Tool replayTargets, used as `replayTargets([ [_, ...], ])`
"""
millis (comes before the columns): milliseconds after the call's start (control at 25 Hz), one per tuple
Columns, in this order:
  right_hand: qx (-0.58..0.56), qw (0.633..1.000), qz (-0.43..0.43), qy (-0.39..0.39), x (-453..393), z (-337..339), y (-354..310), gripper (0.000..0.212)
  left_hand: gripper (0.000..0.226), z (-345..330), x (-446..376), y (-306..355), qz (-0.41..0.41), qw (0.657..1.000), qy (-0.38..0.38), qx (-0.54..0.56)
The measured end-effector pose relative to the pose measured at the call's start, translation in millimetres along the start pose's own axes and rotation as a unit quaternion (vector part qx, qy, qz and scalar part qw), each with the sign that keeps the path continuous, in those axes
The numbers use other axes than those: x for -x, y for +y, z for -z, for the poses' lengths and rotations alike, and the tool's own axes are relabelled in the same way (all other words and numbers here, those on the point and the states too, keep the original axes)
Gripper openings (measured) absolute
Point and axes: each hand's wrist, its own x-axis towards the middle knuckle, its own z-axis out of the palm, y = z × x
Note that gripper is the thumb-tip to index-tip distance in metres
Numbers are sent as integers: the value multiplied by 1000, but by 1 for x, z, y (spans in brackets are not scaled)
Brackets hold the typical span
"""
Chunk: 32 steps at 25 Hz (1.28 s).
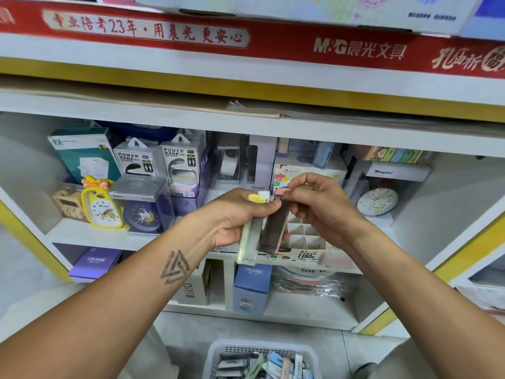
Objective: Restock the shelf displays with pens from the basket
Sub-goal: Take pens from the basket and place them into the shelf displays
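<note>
Both hands are up in front of the shelf, working a little bundle of slim cases. Left hand (235, 217) has its fingers wrapped round a few of them at once: a pale green case (248, 242) hanging lowest, plus yellow and white caps poking out above the thumb. Right hand (319, 203) is pinching the top of a dark case (274, 228) by its pink cap, fingertips curled tight on it. Looks to me like the left is acting as a holder so the right can peel one off at a time, which makes sense if each colour goes in its own slot.

Right behind the hands sits a white display box (306, 236) with a grid of dividers, and the cells I can see look bare, so my guess is that's where the dark one is headed. It's held upright-ish, slightly tilted, probably so it can drop straight into a cell.

Down at the bottom of the view is the grey basket (216, 356) on the floor, with plenty more cases piled in it, so the restock seems far from done. Clocks, power banks and other boxed stuff fill the shelves around, none of it touched.
</note>
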Motion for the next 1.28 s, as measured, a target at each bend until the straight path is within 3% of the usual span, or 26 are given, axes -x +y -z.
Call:
replayTargets([
  [120,44,999,25,-1,-2,10,-5,18,35,3,-4,1,5,1000,27,-5],
  [200,89,995,52,6,-2,22,-12,9,24,7,-8,4,6,994,108,-20],
  [280,131,989,66,6,0,37,-18,18,17,10,-11,6,20,986,162,-33],
  [400,225,971,75,15,-1,53,-18,19,23,10,-10,10,59,987,148,8],
  [560,411,896,153,68,-8,51,-5,13,35,5,-7,17,66,988,97,98],
  [680,512,829,214,68,-10,46,3,11,42,6,-10,15,55,987,90,120],
  [760,535,810,232,65,-12,46,5,11,42,7,-10,13,49,987,89,127],
  [960,545,797,235,110,-19,51,4,9,18,4,-7,13,29,990,67,121],
  [1160,552,808,202,44,-17,44,15,7,4,0,-10,5,-15,990,79,112],
  [1280,561,794,221,74,-15,37,10,15,21,2,-16,0,-27,993,96,71],
])
